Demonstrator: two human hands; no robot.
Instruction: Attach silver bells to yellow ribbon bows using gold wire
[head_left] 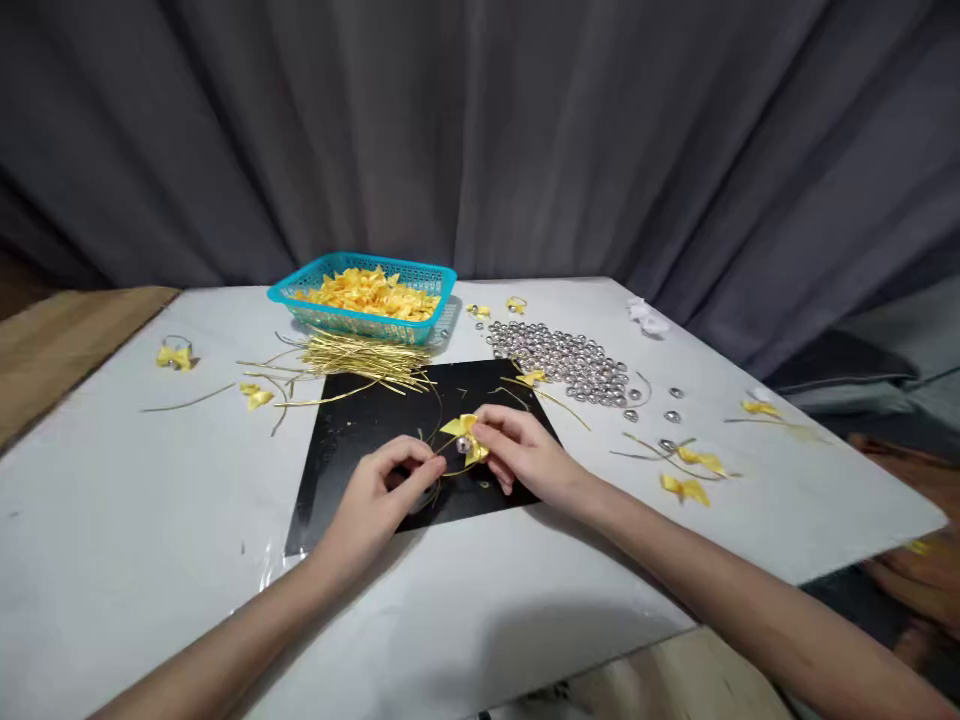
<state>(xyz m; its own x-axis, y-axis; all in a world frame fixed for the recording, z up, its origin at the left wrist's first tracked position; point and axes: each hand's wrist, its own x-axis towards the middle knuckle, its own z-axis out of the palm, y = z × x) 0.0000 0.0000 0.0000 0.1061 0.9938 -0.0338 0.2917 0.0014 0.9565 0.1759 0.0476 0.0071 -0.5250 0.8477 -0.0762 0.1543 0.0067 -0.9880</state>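
Note:
Over the black mat [337, 420], my right hand [521, 450] pinches a yellow ribbon bow [474, 450] between thumb and fingers. A silver bell-like bead [463, 445] sits against the bow's middle. My left hand [394, 480], closed in a pinch, holds a thin gold wire [450, 473] that runs across to the bow and bead. Below the left fingers something round and greyish is partly hidden, and I cannot make out what it is.
A blue basket [360, 325] of yellow bows stands at the back, with a bundle of gold wires [364, 358] before it. Silver beads [562, 360] lie heaped right of the mat. Loose bows [684, 489] and wires are scattered on the white table [187, 530]. A grey curtain [480, 140] hangs behind.

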